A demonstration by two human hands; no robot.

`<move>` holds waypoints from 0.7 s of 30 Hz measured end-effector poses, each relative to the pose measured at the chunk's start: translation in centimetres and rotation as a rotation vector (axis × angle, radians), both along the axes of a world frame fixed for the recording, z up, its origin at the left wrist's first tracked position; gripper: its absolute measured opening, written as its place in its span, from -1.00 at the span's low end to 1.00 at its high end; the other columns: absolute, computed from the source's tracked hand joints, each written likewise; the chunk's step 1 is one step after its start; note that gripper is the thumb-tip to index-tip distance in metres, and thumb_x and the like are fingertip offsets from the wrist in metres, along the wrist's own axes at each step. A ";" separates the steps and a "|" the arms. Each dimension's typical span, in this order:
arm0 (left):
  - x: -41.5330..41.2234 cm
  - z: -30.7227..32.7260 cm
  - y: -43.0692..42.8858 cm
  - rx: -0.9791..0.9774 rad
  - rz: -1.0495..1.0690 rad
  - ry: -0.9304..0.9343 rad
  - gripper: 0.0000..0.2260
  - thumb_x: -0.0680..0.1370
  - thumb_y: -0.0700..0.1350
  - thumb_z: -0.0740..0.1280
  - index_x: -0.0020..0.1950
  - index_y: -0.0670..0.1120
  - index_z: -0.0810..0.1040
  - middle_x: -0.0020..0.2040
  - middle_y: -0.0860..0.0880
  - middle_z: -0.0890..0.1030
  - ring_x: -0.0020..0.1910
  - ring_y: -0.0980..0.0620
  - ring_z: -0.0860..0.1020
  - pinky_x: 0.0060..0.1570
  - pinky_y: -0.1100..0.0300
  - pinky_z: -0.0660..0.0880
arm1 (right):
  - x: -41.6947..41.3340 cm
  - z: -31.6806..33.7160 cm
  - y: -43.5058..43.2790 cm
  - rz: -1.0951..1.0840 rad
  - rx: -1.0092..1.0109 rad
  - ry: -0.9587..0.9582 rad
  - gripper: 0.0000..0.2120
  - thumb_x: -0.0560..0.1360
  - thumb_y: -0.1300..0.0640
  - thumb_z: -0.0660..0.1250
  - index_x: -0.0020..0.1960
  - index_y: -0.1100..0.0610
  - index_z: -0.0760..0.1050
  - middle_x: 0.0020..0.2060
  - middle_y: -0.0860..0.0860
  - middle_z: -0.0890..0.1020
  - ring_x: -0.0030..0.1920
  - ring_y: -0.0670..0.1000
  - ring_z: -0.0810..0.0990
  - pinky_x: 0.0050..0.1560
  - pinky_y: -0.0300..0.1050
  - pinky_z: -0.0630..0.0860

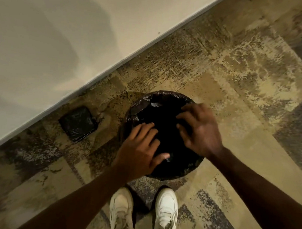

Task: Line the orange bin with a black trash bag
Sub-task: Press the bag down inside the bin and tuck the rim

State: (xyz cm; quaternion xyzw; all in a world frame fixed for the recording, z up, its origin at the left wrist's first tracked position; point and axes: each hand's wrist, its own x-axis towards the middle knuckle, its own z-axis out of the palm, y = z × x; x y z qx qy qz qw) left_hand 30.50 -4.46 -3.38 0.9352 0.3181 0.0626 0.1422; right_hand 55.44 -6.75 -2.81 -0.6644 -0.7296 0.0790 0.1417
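Observation:
A round bin stands on the carpet in front of my feet. A black trash bag (142, 106) is folded over its rim all the way round, so none of the orange shows. My left hand (141, 148) hovers over the near left of the opening, fingers spread, thumb resting near the bag at the front rim. My right hand (198, 127) is over the right side of the opening, fingers apart and slightly blurred. I cannot see either hand pinching the plastic.
A folded pack of black bags (78, 123) lies on the carpet left of the bin, close to the white wall and skirting (108, 71). My two white shoes (144, 214) stand just in front of the bin. Patterned carpet stretches to the right.

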 end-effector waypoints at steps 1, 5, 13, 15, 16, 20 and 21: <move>0.1 -0.5 -0.8 -0.026 -0.038 0.099 -0.45 0.67 0.27 0.24 0.02 -0.21 0.71 0.23 -0.25 0.70 0.44 -0.28 0.55 0.49 -0.22 0.35 | -0.6 -0.2 -0.6 0.088 -0.096 -0.081 -0.70 0.54 0.02 0.41 0.18 0.17 0.67 0.21 0.19 0.65 0.23 0.28 0.56 0.15 0.16 0.46; -0.7 -1.6 -1.4 -0.115 -0.060 0.489 -0.21 0.69 0.36 0.01 0.03 -0.28 0.75 0.23 -0.35 0.70 0.55 -0.41 0.41 0.62 -0.36 0.11 | -2.1 -1.6 -1.8 0.268 -0.546 -0.410 -0.45 0.56 -0.24 0.30 0.35 0.12 0.64 0.41 0.24 0.57 0.52 0.34 0.42 0.55 0.32 0.26; -2.2 -1.5 -1.1 -0.083 -0.025 0.571 -0.13 0.70 0.37 -0.14 -0.01 -0.25 0.75 0.15 -0.29 0.75 0.61 -0.37 0.34 0.66 -0.33 -0.10 | -1.5 -3.3 -1.2 0.354 -0.841 -0.601 -0.30 0.72 -0.29 -0.04 0.71 0.11 0.15 0.71 0.20 0.18 0.73 0.24 0.01 0.69 0.30 -0.24; -2.1 -1.2 -1.1 -0.041 -0.025 0.461 -0.22 0.70 0.36 0.01 -0.02 -0.25 0.74 0.14 -0.30 0.74 0.57 -0.37 0.40 0.62 -0.34 0.09 | -2.7 -2.7 -1.2 0.343 -0.719 -0.499 -0.37 0.72 -0.21 0.03 0.62 0.16 0.35 0.60 0.25 0.39 0.68 0.26 0.20 0.69 0.30 -0.19; -1.9 -0.9 -1.1 -0.030 -0.036 0.420 -0.26 0.70 0.34 0.05 -0.01 -0.26 0.74 0.16 -0.30 0.73 0.57 -0.36 0.41 0.60 -0.34 0.15 | -3.4 -2.4 -1.3 0.344 -0.671 -0.457 -0.41 0.71 -0.19 0.07 0.56 0.17 0.43 0.55 0.25 0.47 0.64 0.27 0.28 0.68 0.31 -0.15; -1.9 -0.7 -1.2 -0.074 -0.087 0.486 -0.19 0.70 0.37 -0.04 0.05 -0.25 0.74 0.15 -0.29 0.74 0.62 -0.35 0.34 0.63 -0.34 0.02 | -5.8 -2.7 -2.1 0.424 -0.784 -0.461 -0.38 0.69 -0.21 0.04 0.64 0.07 0.33 0.61 0.16 0.40 0.65 0.24 0.26 0.66 0.34 -0.01; -2.1 -1.0 -1.3 -0.099 -0.077 0.554 -0.15 0.69 0.39 -0.11 0.10 -0.25 0.74 0.20 -0.29 0.73 0.64 -0.36 0.29 0.64 -0.34 -0.06 | -5.9 -3.1 -2.2 0.412 -0.865 -0.463 -0.39 0.70 -0.22 0.04 0.65 0.05 0.32 0.62 0.15 0.39 0.65 0.24 0.25 0.65 0.33 0.01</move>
